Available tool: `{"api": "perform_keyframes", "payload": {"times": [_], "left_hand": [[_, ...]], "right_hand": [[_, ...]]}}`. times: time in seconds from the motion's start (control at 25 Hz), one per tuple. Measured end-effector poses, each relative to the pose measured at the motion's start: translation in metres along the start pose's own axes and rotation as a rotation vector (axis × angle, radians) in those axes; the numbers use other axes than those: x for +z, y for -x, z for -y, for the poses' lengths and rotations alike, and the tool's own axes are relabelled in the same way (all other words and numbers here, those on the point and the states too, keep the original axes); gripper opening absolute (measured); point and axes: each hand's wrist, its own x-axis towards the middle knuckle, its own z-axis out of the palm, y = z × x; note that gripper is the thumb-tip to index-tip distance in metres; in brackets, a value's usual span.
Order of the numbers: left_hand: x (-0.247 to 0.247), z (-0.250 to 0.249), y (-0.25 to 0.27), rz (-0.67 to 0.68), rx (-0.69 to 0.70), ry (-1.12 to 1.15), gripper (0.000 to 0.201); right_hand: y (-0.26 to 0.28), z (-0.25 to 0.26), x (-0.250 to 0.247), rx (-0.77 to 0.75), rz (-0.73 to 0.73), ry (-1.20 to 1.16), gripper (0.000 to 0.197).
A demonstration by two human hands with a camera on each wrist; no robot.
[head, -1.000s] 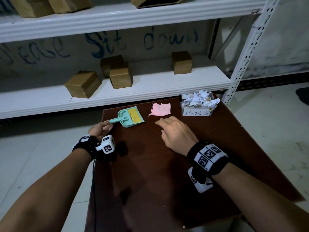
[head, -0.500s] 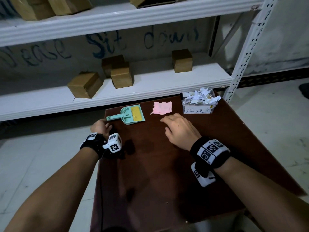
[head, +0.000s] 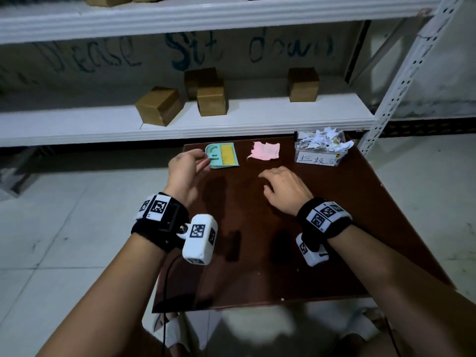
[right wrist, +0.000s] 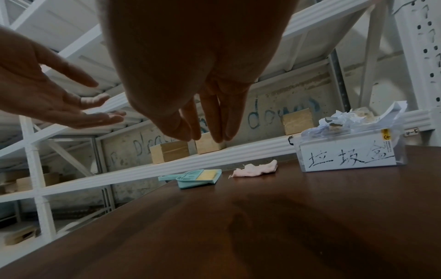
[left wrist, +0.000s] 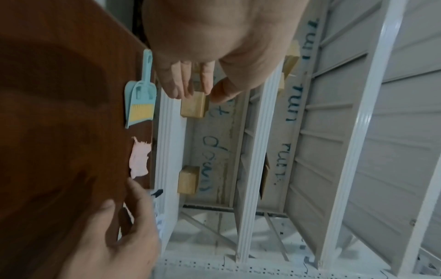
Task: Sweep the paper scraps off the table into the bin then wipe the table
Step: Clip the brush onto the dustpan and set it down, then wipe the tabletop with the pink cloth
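Note:
A teal dustpan with a yellow-bristled brush (head: 224, 155) (left wrist: 139, 105) (right wrist: 195, 178) lies at the far left of the dark brown table (head: 257, 266). To its right lies a pink cloth (head: 265, 150) (right wrist: 255, 168). A clear labelled bin (head: 316, 158) (right wrist: 346, 158) heaped with white paper scraps (head: 324, 140) stands at the far right corner. My left hand (head: 203, 161) (left wrist: 203, 92) hovers raised just left of the dustpan's handle, fingers extended and holding nothing. My right hand (head: 265, 176) (right wrist: 207, 136) hovers over the table in front of the cloth, fingers relaxed and empty.
A white metal shelf rack (head: 231, 122) with several cardboard boxes (head: 159, 105) stands right behind the table. Its upright post (head: 401, 81) is close to the bin. Tiled floor (head: 64, 228) lies left and right of the table.
My left hand has lifted from the table's left edge and moved forward to beside the dustpan handle. The right hand has hardly moved.

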Motion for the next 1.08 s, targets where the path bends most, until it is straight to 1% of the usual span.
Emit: {"api": "perform_keyframes", "payload": {"times": [0.12, 0.28, 0.4, 0.48, 0.56, 0.68, 0.76, 0.92, 1.08], "left_hand": [[-0.018, -0.004, 0.019, -0.025, 0.025, -0.017, 0.020], [-0.037, -0.015, 0.024, -0.061, -0.031, 0.029, 0.011], [-0.045, -0.036, 0.016, -0.048, -0.027, 0.094, 0.009], [-0.053, -0.048, 0.010, -0.049, -0.010, 0.147, 0.009], [-0.061, -0.058, 0.006, -0.050, 0.008, 0.182, 0.011], [-0.067, -0.068, 0.000, -0.037, 0.002, 0.224, 0.012], [-0.071, -0.072, -0.002, -0.023, 0.001, 0.246, 0.012], [-0.083, -0.078, -0.004, -0.027, 0.018, 0.259, 0.010], [-0.088, -0.084, -0.003, -0.034, 0.035, 0.279, 0.010]], "right_hand": [[0.008, 0.005, 0.007, -0.009, 0.050, 0.012, 0.042], [0.012, 0.015, 0.018, 0.001, 0.107, -0.006, 0.046], [-0.001, 0.011, 0.021, 0.068, 0.104, -0.086, 0.050], [-0.025, 0.002, 0.021, 0.112, 0.085, -0.082, 0.054], [-0.062, -0.009, 0.024, 0.163, 0.102, -0.035, 0.060], [-0.122, -0.025, 0.030, 0.257, 0.169, 0.051, 0.067], [-0.152, -0.033, 0.037, 0.305, 0.234, 0.101, 0.070], [-0.186, -0.047, 0.066, 0.360, 0.345, 0.175, 0.076], [-0.199, -0.055, 0.085, 0.370, 0.379, 0.226, 0.078]]}}
